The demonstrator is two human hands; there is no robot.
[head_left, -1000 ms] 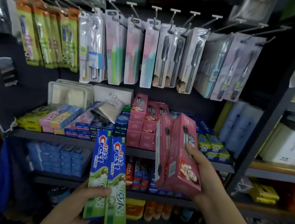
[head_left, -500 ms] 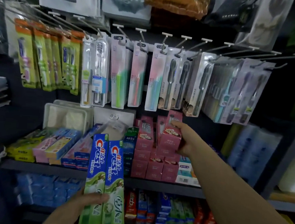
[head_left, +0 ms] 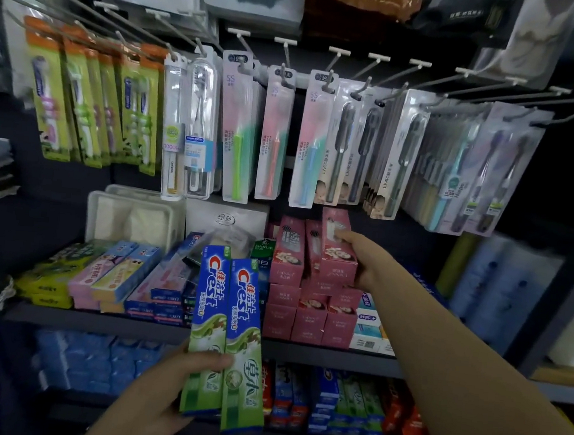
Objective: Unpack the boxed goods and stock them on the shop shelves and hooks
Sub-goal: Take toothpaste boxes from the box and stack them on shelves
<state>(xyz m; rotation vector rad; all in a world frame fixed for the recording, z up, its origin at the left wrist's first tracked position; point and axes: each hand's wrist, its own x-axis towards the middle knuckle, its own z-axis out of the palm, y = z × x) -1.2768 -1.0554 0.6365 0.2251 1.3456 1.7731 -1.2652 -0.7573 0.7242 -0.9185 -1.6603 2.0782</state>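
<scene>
My left hand [head_left: 162, 386] grips two blue-and-green Crest toothpaste boxes [head_left: 226, 332] upright, side by side, in front of the shelves. My right hand [head_left: 366, 261] reaches to the middle shelf and holds a pink toothpaste box [head_left: 337, 252] that rests on top of the stack of pink boxes [head_left: 308, 317]. Its fingers wrap the box's right side. Two more pink boxes stand just left of it on the same stack.
The dark middle shelf [head_left: 99, 319] carries blue, yellow and pink toothpaste cartons on the left and blue-white boxes on the right. Carded toothbrushes [head_left: 275, 134] hang on metal hooks close above the pink stack. A lower shelf holds more toothpaste [head_left: 343, 403].
My right hand has carried the pink boxes from near my body up onto the pink stack on the middle shelf. The left hand has kept the two Crest boxes in place. The view has moved closer.
</scene>
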